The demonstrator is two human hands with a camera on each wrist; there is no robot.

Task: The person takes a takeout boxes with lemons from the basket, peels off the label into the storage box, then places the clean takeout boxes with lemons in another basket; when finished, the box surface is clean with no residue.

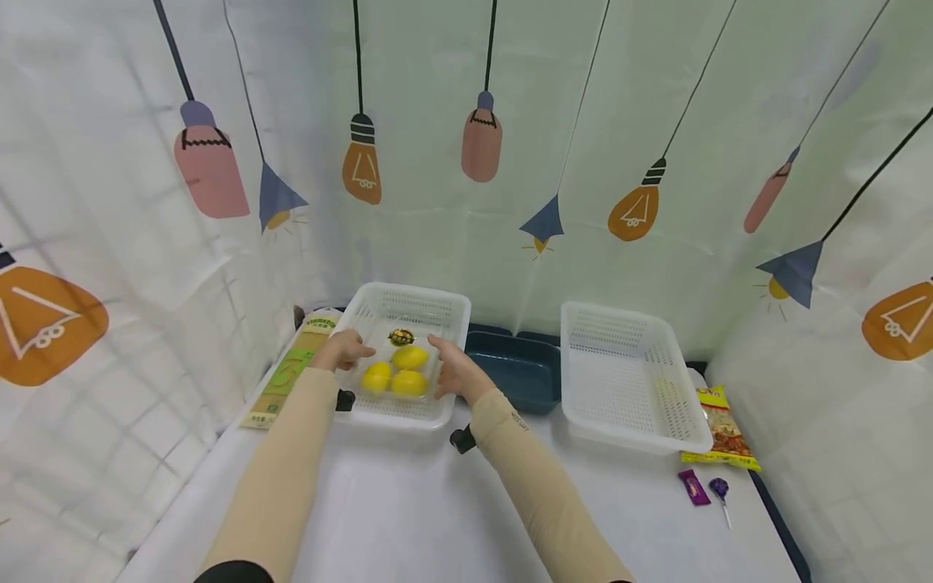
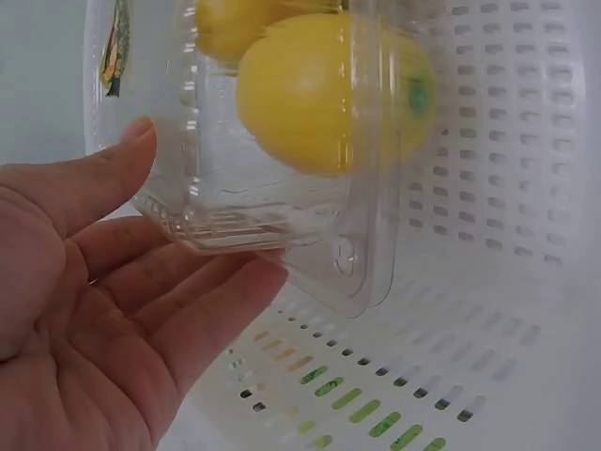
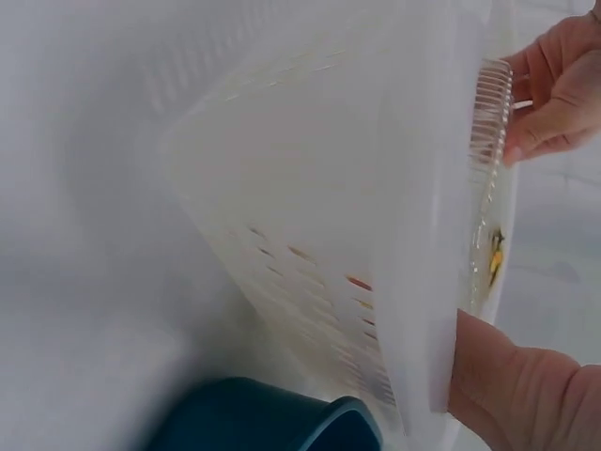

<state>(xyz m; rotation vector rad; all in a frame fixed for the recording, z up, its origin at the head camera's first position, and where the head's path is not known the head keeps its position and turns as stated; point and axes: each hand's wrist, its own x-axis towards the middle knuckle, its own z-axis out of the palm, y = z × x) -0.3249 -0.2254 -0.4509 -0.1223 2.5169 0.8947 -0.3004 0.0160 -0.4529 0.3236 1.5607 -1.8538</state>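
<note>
A clear plastic box (image 1: pixel 382 351) of yellow lemons (image 1: pixel 410 357), with a dark and gold label (image 1: pixel 401 337), is within the left white basket (image 1: pixel 397 418). My left hand (image 1: pixel 342 351) grips the left side of the box; the left wrist view has the thumb over its edge and the fingers under its corner (image 2: pixel 324 272). On the opposite side, my right hand (image 1: pixel 461 371) holds the box's right edge. Most of the right fingers are hidden behind the basket wall (image 3: pixel 310 169) in the right wrist view.
Between the baskets sits a dark teal bin (image 1: pixel 513 368). A second white basket (image 1: pixel 619 380) stands right of it, beside a yellow snack bag (image 1: pixel 722 429). A purple-wrapped candy (image 1: pixel 694 487) and a lollipop (image 1: pixel 719 489) lie nearby. Left is a green-yellow package (image 1: pixel 291 376).
</note>
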